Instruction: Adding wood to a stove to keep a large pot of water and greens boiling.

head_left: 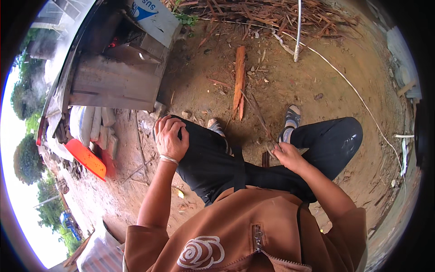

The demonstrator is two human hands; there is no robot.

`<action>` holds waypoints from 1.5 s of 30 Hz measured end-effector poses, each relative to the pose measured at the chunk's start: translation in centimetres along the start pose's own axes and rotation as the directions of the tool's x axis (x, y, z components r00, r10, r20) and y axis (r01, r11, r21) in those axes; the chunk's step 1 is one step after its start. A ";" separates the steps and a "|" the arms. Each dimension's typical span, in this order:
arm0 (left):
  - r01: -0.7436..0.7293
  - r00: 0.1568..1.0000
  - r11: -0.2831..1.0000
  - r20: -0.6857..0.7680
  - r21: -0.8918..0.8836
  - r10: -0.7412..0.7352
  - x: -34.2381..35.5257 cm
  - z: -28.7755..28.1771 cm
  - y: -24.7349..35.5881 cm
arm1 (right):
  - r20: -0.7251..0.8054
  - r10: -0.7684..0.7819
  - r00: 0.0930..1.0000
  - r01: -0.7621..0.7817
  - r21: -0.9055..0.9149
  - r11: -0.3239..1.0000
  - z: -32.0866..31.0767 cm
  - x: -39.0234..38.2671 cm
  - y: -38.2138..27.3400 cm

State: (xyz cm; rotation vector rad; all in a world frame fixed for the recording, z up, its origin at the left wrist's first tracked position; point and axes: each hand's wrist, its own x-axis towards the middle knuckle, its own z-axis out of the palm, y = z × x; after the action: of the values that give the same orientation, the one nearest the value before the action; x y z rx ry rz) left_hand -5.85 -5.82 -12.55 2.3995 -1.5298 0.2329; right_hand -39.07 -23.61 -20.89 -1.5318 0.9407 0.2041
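My left hand (171, 138) rests on my left knee, its fingers spread loosely over the dark trousers and holding nothing. A white bracelet circles that wrist. Beside my right knee, the fingers of my right hand (288, 156) are closed around the near end of a thin stick (259, 113). This brownish stick points forward and left, toward the ground between my feet. Just beyond it lies a split reddish-brown piece of wood (239, 81), long and flat on the dirt.
At the left stands a metal stove (115, 81) with a small glow of fire (113, 42) inside. A red-orange plastic scoop-like piece (86, 158) leans near filled sacks (81, 124). A heap of split wood (281, 18) covers the far ground. A pale cord (344, 77) and a white pole (297, 36) lie right.
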 end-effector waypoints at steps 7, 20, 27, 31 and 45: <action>-0.029 0.999 0.999 0.022 0.017 0.029 0.8 0.3 1.1 | 0.003 -0.029 1.000 0.029 0.058 0.998 0.9 2.4 0.8; -0.068 0.997 0.998 -0.031 0.021 0.068 -1.0 -0.4 0.8 | 0.320 -0.017 0.947 -0.102 0.351 0.931 0.3 4.2 0.9; -0.071 0.997 0.997 -0.014 0.002 0.071 -0.3 -4.3 2.1 | 0.277 -0.096 0.956 0.038 0.207 0.978 -3.7 -2.1 -2.8; -0.076 0.997 0.997 0.020 -0.030 0.077 0.4 -5.8 1.3 | 0.262 -0.112 0.959 0.107 0.034 0.994 -7.6 -5.9 -5.0; 0.010 0.988 0.997 0.156 -0.073 0.001 5.7 -2.9 1.0 | 0.342 -0.085 0.936 0.133 -0.119 0.984 -16.2 -6.5 -13.8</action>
State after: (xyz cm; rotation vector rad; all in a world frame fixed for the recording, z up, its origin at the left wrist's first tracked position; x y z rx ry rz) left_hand -4.29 -10.15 -7.98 2.4128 -1.5691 -0.0125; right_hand -40.53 -36.66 -2.88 -1.6099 0.5774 0.4452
